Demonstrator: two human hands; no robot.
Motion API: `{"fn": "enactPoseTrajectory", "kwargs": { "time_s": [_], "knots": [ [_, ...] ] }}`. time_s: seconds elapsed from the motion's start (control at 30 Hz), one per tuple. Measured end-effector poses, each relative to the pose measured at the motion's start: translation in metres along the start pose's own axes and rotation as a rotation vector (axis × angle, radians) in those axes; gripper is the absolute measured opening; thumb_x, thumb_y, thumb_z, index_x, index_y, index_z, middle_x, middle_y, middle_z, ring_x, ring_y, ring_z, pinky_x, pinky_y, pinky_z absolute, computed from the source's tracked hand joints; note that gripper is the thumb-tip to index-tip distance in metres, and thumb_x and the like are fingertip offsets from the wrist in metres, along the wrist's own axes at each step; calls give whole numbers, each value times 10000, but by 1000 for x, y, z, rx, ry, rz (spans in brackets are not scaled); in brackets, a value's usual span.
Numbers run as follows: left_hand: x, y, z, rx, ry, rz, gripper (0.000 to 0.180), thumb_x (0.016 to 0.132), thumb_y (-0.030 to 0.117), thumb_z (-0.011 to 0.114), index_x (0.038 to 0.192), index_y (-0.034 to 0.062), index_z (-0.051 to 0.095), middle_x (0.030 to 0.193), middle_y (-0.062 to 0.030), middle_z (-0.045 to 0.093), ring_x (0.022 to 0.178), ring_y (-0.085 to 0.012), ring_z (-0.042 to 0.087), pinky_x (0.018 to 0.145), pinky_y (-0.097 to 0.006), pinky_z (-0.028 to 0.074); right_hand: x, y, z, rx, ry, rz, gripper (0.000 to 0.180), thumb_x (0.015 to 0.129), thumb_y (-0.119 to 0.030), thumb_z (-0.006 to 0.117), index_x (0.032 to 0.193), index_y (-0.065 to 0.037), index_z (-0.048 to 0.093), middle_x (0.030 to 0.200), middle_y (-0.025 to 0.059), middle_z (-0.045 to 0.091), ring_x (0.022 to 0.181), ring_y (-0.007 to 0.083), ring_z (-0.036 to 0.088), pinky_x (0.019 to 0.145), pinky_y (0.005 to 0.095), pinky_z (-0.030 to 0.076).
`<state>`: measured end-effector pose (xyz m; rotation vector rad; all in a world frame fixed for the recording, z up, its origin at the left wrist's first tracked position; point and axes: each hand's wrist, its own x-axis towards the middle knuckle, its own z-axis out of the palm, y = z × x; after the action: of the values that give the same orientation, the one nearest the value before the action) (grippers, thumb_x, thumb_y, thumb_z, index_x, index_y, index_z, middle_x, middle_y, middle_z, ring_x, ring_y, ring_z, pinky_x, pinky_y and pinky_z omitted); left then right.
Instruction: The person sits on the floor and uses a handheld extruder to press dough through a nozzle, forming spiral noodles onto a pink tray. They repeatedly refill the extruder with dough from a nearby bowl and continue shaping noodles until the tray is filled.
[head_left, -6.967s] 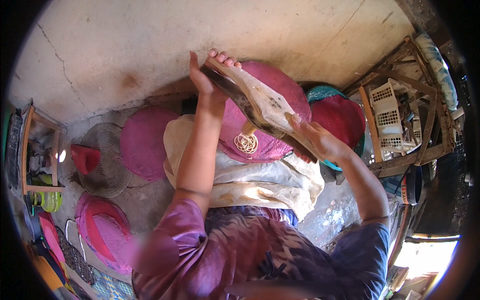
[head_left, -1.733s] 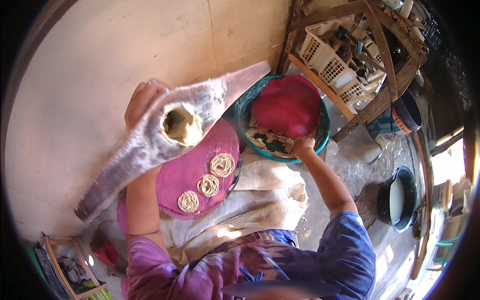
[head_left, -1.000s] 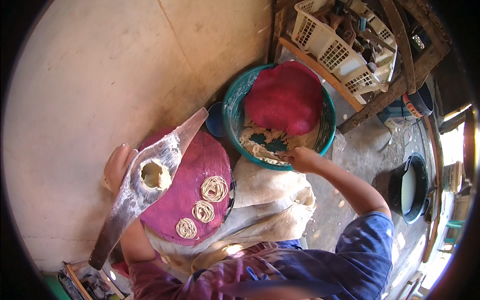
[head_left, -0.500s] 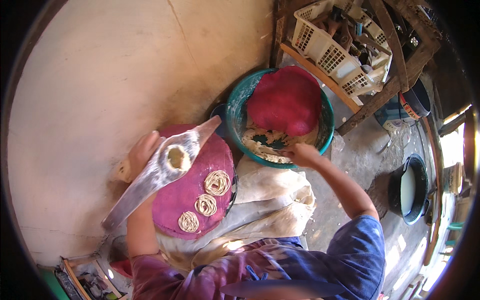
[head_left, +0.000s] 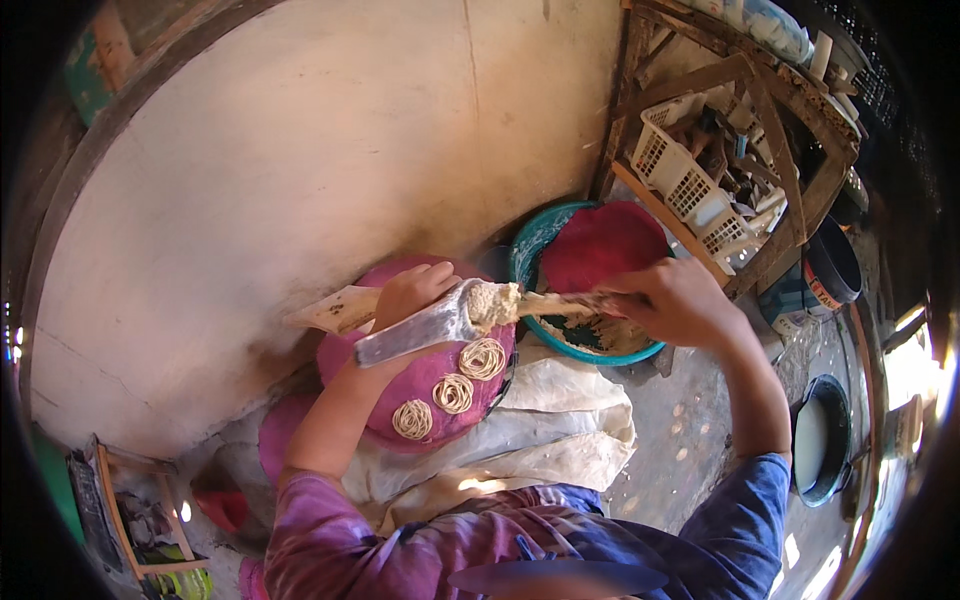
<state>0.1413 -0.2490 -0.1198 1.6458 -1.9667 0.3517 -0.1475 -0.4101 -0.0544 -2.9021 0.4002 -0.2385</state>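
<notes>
A wooden noodle press (head_left: 420, 325) lies level above a round pink woven mat (head_left: 440, 375). A lump of pale dough (head_left: 495, 300) sits in the press's middle. My left hand (head_left: 412, 290) grips the press at its left part. My right hand (head_left: 672, 300) holds the press's right handle over a teal basin (head_left: 530, 250). Three small noodle coils (head_left: 453, 393) lie on the mat under the press. The basin holds more dough and a red round mat (head_left: 600, 245).
A white cloth (head_left: 540, 440) covers my lap under the mat. A wooden rack (head_left: 770, 110) with a white plastic basket (head_left: 690, 175) stands at the right. A black pot with pale liquid (head_left: 820, 440) sits on the floor. A plaster wall (head_left: 300, 150) rises ahead.
My right hand came out of the teal basin and took hold of the press's right handle. The press swung down from a tilt to level above the mat.
</notes>
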Motion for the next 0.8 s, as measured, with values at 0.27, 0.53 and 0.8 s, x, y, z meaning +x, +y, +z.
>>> {"fn": "enactPoseTrajectory", "kwargs": {
  "time_s": [0.27, 0.53, 0.8],
  "knots": [
    [-33, -8, -35, 27, 78, -290, 301, 698, 336, 785, 868, 123, 656, 790, -80, 596, 767, -300, 627, 678, -418, 507, 20, -112, 31, -544, 303, -279, 369, 813, -188, 585, 1170, -94, 607, 704, -25, 483, 608, 121, 567, 529, 293, 434],
    [-60, -22, -62, -137, 358, -360, 343, 675, 235, 839, 871, 63, 615, 773, -94, 631, 707, -265, 629, 666, -380, 510, 18, -107, -12, -573, 349, -218, 428, 786, -153, 596, 1211, -109, 629, 723, 4, 567, 621, 156, 619, 561, 293, 477],
    [-47, -11, -64, 199, 219, -267, 283, 761, 257, 742, 723, 81, 524, 688, -105, 584, 647, -297, 598, 574, -403, 478, 43, -139, 0, -575, 195, -368, 413, 809, -159, 574, 1202, -37, 610, 715, -1, 561, 622, 157, 619, 558, 289, 470]
  ]
}}
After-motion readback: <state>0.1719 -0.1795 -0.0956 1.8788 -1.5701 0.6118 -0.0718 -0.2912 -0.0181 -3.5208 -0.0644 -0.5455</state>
